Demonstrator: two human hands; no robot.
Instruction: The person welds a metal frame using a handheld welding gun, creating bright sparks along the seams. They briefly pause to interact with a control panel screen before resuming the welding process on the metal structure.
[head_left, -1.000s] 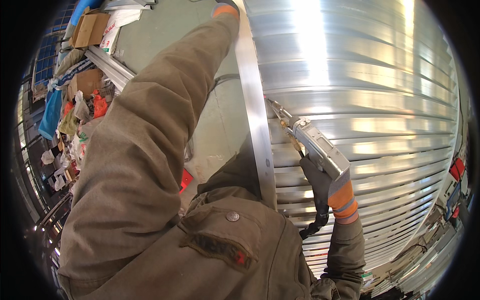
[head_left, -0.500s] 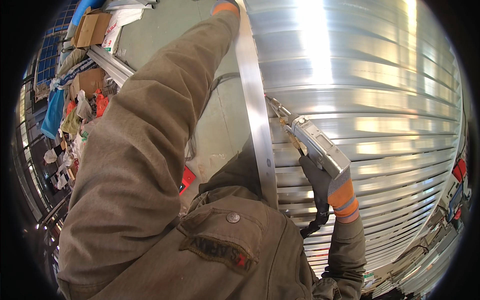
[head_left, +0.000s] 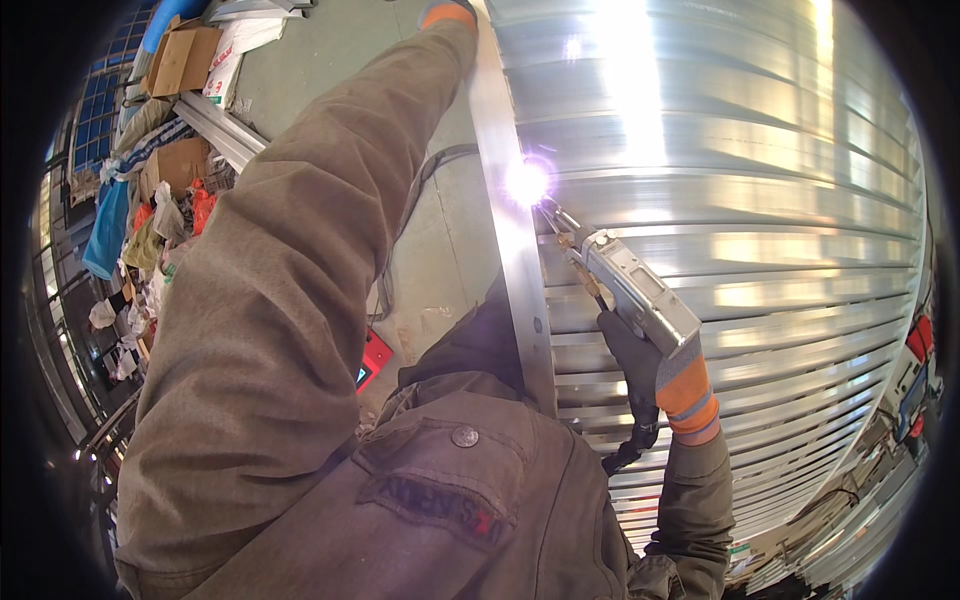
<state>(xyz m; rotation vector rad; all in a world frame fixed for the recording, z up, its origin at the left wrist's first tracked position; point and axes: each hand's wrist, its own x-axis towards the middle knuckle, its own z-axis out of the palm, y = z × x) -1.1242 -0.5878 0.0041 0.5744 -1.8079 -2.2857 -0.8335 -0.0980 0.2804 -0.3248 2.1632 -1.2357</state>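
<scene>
A handheld welding torch (head_left: 640,290) with a silver, box-shaped body is in my right hand (head_left: 643,365), whose dark, orange-cuffed glove is closed round it. From its nozzle a bright violet-white welding glow (head_left: 527,183) shines where a flat metal edge bar (head_left: 525,285) meets the ribbed silver metal panel (head_left: 680,205). The glare hides the nozzle tip and the joint. At the upper edge of the picture, my left hand (head_left: 447,14) in an orange-cuffed glove is beside the far end of the bar. Its fingers are cut off from view.
A dark cable (head_left: 640,435) hangs below the torch. Left of the bar, on the green floor, are a red device (head_left: 375,358) and another cable (head_left: 418,185). Metal profiles (head_left: 222,130), cardboard boxes (head_left: 185,55) and heaped bags (head_left: 165,215) lie at the far left.
A bright weld glow has appeared at the torch tip, lighting the bar and my jacket violet. My right hand and the torch have hardly moved.
</scene>
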